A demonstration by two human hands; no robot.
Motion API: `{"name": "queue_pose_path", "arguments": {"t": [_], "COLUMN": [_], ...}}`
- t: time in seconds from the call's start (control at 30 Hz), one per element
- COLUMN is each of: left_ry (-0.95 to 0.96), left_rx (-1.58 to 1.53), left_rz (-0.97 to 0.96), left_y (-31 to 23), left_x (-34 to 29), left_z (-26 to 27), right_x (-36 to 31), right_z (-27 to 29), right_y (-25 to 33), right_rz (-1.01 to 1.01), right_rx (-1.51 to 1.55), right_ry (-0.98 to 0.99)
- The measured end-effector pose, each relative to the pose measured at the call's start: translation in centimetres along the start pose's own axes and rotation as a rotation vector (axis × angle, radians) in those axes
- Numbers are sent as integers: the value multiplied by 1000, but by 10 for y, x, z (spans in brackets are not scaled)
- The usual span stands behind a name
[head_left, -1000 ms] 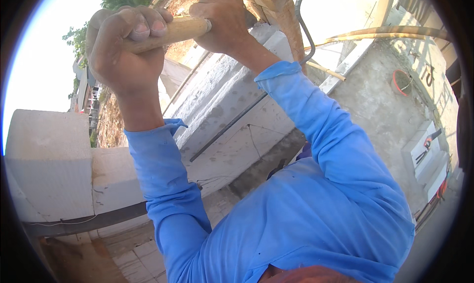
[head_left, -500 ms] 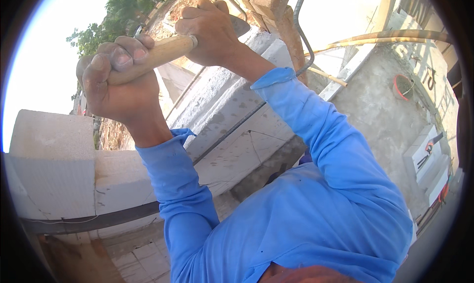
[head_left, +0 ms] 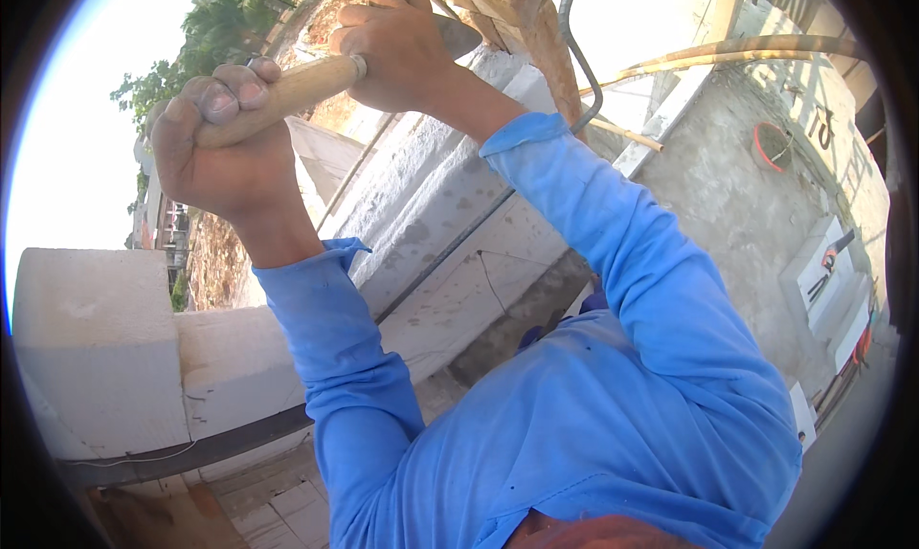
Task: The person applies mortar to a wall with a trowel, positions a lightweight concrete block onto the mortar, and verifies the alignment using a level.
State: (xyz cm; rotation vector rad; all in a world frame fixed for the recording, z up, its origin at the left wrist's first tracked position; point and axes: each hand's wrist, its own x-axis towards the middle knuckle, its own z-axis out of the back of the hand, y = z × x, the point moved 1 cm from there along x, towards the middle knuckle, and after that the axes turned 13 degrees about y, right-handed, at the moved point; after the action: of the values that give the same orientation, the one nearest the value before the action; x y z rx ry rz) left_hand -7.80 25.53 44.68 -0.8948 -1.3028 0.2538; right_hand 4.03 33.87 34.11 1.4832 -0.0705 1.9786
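Observation:
My left hand (head_left: 235,171) is closed around the thick wooden handle of a trowel (head_left: 287,99). My right hand (head_left: 394,59) is wrapped over the tool just past the metal ferrule, hiding its neck. Beyond the right wrist, part of the grey metal blade (head_left: 458,36) shows. Both hands are raised at the upper left, over a white, rough-topped block wall (head_left: 431,166). The tip of the blade does not appear to touch the wall, though the fingers hide part of it.
Pale blocks (head_left: 96,348) stand at the left. A bent steel bar (head_left: 574,56) rises beside wooden timbers (head_left: 546,56) at top centre. On the right, a concrete floor (head_left: 708,195) holds a red-rimmed bucket (head_left: 772,147) and white blocks with a tool (head_left: 829,258) on top. Yellowish hoses (head_left: 737,53) cross the back.
The view has shifted slightly, so the left block sits lower in the picture. Both hands appear a little further left and higher, keeping the same hold on the trowel.

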Motion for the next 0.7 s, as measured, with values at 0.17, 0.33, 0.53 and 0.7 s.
{"name": "queue_pose_path", "arguments": {"t": [0.17, 0.33, 0.53, 0.7], "left_ry": [-98, -273, -313, -18], "left_rx": [22, 8, 26, -110], "left_rz": [22, 78, 140, 120], "left_y": [6, 7, 5, 4], "left_x": [7, 13, 12, -2], "left_z": [-13, -2, 11, 28], "right_x": [0, 3, 0, -9], "right_z": [-4, 0, -11, -5], "right_y": [-5, -1, 5, 14], "right_rz": [-126, -198, -231, -195], "right_rx": [-67, -16, -30, -34], "right_ry": [201, 328, 279, 238]}}
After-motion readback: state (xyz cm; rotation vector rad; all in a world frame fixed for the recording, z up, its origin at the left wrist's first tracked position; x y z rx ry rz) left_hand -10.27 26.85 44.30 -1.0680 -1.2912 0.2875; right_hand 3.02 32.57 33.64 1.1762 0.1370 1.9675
